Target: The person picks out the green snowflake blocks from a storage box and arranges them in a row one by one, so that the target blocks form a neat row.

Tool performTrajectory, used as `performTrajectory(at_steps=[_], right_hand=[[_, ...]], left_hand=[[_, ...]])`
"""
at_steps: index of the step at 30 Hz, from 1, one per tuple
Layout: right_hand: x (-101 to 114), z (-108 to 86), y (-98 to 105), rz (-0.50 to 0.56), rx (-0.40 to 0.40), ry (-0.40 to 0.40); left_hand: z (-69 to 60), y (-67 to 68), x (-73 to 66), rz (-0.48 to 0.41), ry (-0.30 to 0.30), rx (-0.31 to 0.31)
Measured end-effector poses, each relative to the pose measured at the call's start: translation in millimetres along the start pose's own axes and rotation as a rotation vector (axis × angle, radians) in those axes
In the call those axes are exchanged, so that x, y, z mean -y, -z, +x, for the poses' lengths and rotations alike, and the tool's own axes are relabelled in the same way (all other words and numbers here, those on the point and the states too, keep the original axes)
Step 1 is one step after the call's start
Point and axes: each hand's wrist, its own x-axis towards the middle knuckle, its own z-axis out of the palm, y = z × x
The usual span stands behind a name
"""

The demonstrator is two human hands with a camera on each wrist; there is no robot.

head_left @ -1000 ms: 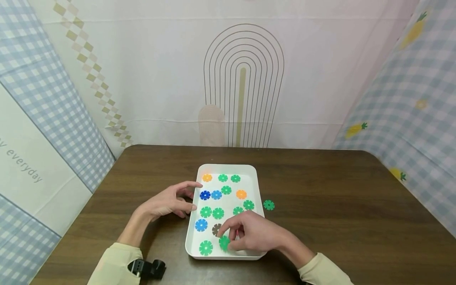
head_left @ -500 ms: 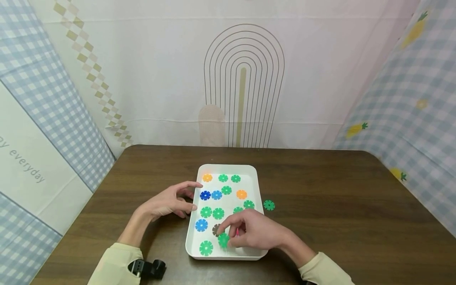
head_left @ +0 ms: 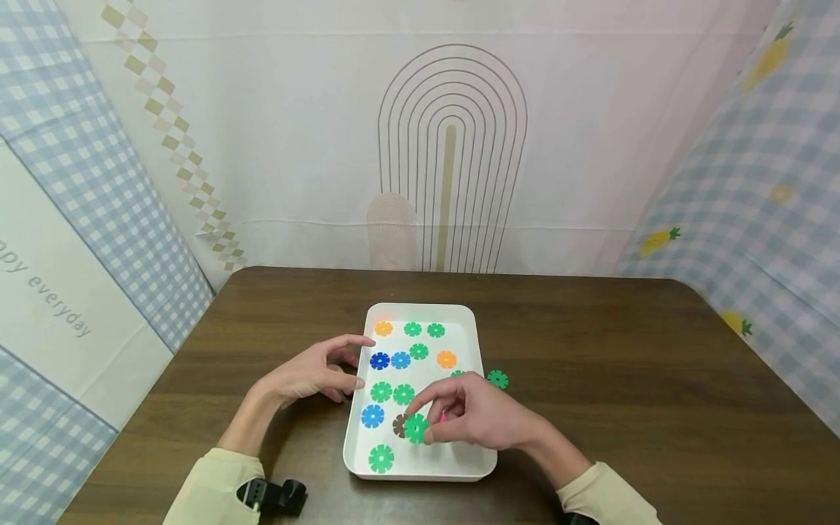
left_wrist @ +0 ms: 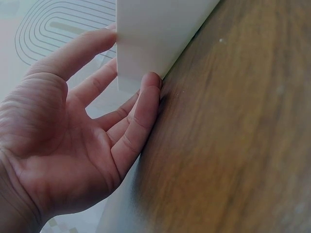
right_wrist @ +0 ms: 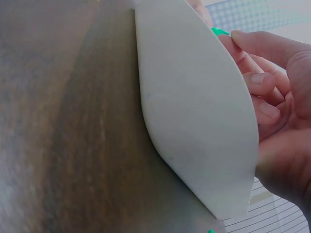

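In the head view my right hand [head_left: 475, 412] hangs over the near half of a white tray [head_left: 453, 467]. Its thumb and index finger pinch a green notched snowflake disc [head_left: 415, 429], raised in front of a brown disc [head_left: 399, 425]. A bit of pink [head_left: 443, 415] shows beneath the curled fingers. My left hand [head_left: 311, 370] holds the tray's left side, with index finger and thumb on the rim. The left wrist view shows the other fingers against the outer wall [left_wrist: 150, 43], low by the table. In the right wrist view the tray wall hides most of the pinched disc.
Several discs lie flat in the tray, among them an orange disc [head_left: 383, 329], a dark blue disc [head_left: 379, 361] and a light blue disc [head_left: 372, 416]. One green disc [head_left: 498, 379] lies on the wooden table [head_left: 590, 350], right of the tray.
My right hand has risen a little away from the tray's near end, carrying the green disc. The left hand stays at the rim.
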Motion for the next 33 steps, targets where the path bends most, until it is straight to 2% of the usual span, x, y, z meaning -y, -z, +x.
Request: performTrajectory(at_steps=[7, 16, 21, 26, 33], right_hand=[[0, -2.3, 6, 0.011, -0.041, -0.039], [0, -2.1, 12, 0.049, -0.051, -0.032], [2, -8.3, 21, 0.044, -0.115, -0.027], [2, -20.3, 36, 0.061, -0.207, -0.062], [-5, -35.7, 59, 0.048, -0.294, -0.085]], left_hand=[[-0.4, -0.2, 0.8, -0.002, 0.004, -0.001], [-2.4, 1.0, 1.7, -0.013, 0.01, -0.01], [-1.6, 0.1, 0.8, -0.014, 0.001, -0.007], [-0.5, -1.3, 0.6, -0.021, -0.016, 0.004], [-0.3, -1.0, 1.2, -0.024, -0.026, 0.006]])
